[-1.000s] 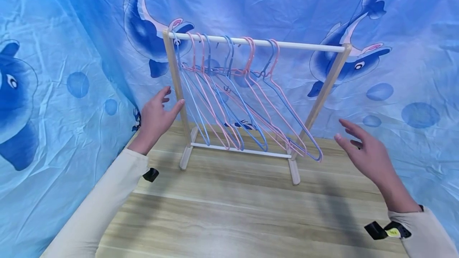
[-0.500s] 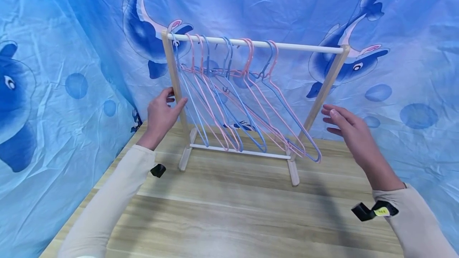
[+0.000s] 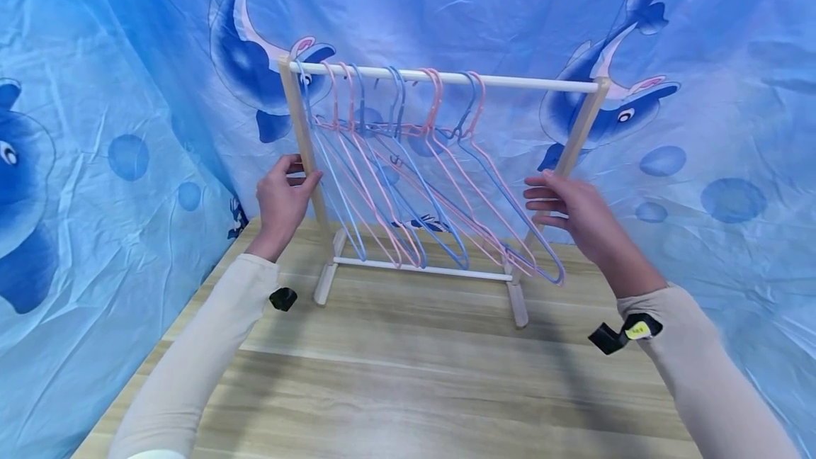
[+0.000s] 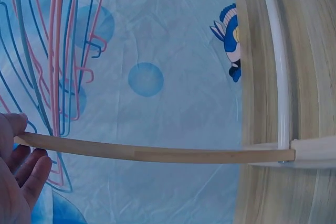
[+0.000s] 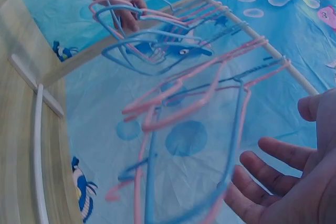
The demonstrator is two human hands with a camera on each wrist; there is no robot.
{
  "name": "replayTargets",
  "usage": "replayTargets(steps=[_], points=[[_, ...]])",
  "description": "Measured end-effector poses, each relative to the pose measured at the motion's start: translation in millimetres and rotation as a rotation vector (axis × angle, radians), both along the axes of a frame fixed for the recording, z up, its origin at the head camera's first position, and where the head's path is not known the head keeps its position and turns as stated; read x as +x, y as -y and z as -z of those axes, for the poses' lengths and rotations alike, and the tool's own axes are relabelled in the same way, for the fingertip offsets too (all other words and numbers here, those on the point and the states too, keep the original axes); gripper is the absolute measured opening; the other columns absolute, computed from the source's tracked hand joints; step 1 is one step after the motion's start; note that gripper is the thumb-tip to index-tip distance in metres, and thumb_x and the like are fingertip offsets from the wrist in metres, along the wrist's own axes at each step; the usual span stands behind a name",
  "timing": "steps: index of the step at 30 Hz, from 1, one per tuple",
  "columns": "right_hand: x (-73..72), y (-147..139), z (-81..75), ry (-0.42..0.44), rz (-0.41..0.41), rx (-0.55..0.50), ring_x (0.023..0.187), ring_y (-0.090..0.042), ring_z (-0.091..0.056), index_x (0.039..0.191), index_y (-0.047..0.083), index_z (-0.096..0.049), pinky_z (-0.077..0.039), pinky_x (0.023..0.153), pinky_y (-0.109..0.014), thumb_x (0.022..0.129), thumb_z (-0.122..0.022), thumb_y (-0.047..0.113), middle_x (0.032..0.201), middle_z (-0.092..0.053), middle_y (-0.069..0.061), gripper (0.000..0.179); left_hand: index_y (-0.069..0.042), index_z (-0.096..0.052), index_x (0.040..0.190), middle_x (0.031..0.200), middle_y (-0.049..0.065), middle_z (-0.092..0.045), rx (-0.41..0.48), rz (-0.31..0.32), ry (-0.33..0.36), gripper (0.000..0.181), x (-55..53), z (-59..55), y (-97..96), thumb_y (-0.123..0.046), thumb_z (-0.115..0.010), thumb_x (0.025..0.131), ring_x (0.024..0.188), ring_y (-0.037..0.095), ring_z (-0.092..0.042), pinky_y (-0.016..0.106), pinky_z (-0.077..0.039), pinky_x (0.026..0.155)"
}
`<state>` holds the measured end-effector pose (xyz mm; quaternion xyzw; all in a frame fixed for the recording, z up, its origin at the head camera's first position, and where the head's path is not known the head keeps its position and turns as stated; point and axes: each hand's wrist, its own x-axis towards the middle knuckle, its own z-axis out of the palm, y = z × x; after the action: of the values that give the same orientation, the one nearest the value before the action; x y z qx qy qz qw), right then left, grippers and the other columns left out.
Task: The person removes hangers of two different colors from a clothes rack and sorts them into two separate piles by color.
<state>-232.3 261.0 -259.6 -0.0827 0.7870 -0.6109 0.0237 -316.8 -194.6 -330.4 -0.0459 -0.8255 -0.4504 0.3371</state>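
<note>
A small wooden clothes rack with a white top bar carries several pink and blue hangers by their hooks. My left hand holds the rack's left post, thumb on one side and fingers on the other, as the left wrist view also shows. My right hand is at the rack's right post, overlapping it in the head view, with its fingers extended toward the rightmost hangers. In the right wrist view that hand has spread fingers and nothing in its palm, beside a blue hanger.
The rack stands on a wood-grain table, its feet joined by a white lower bar. A blue dolphin-print curtain hangs close behind and along the left side. Each sleeve bears a black wrist camera.
My left hand has moved in from beside the left post and taken hold of it. The right hand has come leftward and up to the right post. The hangers keep their places.
</note>
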Motion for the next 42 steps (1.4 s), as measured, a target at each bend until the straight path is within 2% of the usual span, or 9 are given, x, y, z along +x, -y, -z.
replayTargets(steps=[6, 12, 17, 21, 24, 31, 36, 42], points=[[-9.1, 15.6, -3.4, 0.085, -0.031, 0.03, 0.101, -0.008, -0.066, 0.138, 0.005, -0.056, -0.056, 0.082, -0.023, 0.105, -0.045, 0.055, 0.111, -0.068, 0.008, 0.061, -0.006, -0.068, 0.125, 0.117, 0.016, -0.073, 0.021, -0.016, 0.0, 0.037, -0.1, 0.5, 1.0, -0.027, -0.074, 0.095, 0.096, 0.031, -0.076, 0.046, -0.061, 0.084], [-14.9, 20.5, -4.6, 0.123, -0.055, -0.029, 0.088, -0.006, -0.07, 0.123, 0.008, -0.062, -0.058, 0.076, -0.022, 0.106, -0.05, 0.046, 0.094, -0.072, 0.009, 0.044, -0.005, -0.068, 0.124, 0.117, 0.016, -0.073, 0.033, -0.005, 0.0, 0.035, -1.7, 1.0, 0.1, -0.023, -0.074, 0.095, 0.097, 0.032, -0.076, 0.047, -0.061, 0.085], [-17.4, 22.2, -4.6, 0.145, -0.073, -0.09, 0.082, -0.007, -0.07, 0.115, 0.008, -0.065, -0.059, 0.073, -0.022, 0.105, -0.056, 0.038, 0.088, -0.072, 0.006, 0.033, -0.004, -0.069, 0.12, 0.113, 0.016, -0.074, 0.033, -0.003, -0.022, 0.031, -0.9, 1.0, 0.6, -0.021, -0.075, 0.094, 0.094, 0.031, -0.076, 0.047, -0.061, 0.084], [-17.5, 22.4, -5.3, 0.138, -0.082, -0.083, 0.08, -0.007, -0.068, 0.112, 0.011, -0.066, -0.058, 0.072, -0.021, 0.106, -0.055, 0.035, 0.085, -0.069, 0.005, 0.027, -0.004, -0.069, 0.119, 0.112, 0.015, -0.074, 0.04, 0.006, -0.026, 0.03, -1.4, 1.7, 0.9, -0.021, -0.074, 0.094, 0.093, 0.03, -0.076, 0.046, -0.061, 0.083], [-17.0, 22.0, -6.1, 0.123, -0.068, -0.032, 0.076, -0.007, -0.065, 0.109, 0.013, -0.067, -0.057, 0.068, -0.02, 0.105, -0.057, 0.037, 0.081, -0.066, 0.006, 0.026, -0.003, -0.069, 0.12, 0.113, 0.015, -0.074, 0.046, 0.015, -0.023, 0.031, -3.1, 2.0, 0.9, -0.021, -0.074, 0.095, 0.094, 0.03, -0.076, 0.046, -0.061, 0.084], [-17.1, 23.5, -6.5, 0.059, -0.051, 0.061, 0.066, -0.009, -0.053, 0.112, 0.009, -0.064, -0.043, 0.055, -0.021, 0.106, -0.055, 0.036, 0.074, -0.055, 0.006, 0.029, -0.004, -0.069, 0.118, 0.111, 0.015, -0.074, 0.046, 0.009, -0.026, 0.03, -3.0, 1.2, 2.6, -0.02, -0.074, 0.094, 0.092, 0.03, -0.076, 0.046, -0.061, 0.083], [-17.2, 25.3, -6.0, 0.026, -0.042, 0.085, 0.066, -0.01, -0.045, 0.124, 0.004, -0.061, -0.039, 0.057, -0.024, 0.109, -0.049, 0.034, 0.08, -0.05, 0.005, 0.036, -0.004, -0.069, 0.118, 0.111, 0.015, -0.074, 0.036, 0.013, -0.03, 0.031, -2.5, 2.6, 4.1, -0.024, -0.073, 0.095, 0.092, 0.029, -0.076, 0.046, -0.061, 0.083], [-17.0, 24.1, -7.8, 0.001, -0.001, 0.154, 0.071, -0.013, -0.045, 0.126, 0.006, -0.061, -0.039, 0.061, -0.026, 0.107, -0.053, 0.037, 0.086, -0.051, 0.004, 0.037, -0.004, -0.069, 0.121, 0.113, 0.015, -0.074, 0.035, 0.01, -0.025, 0.031, -2.8, 2.6, 3.7, -0.022, -0.073, 0.095, 0.094, 0.029, -0.075, 0.047, -0.061, 0.084]])
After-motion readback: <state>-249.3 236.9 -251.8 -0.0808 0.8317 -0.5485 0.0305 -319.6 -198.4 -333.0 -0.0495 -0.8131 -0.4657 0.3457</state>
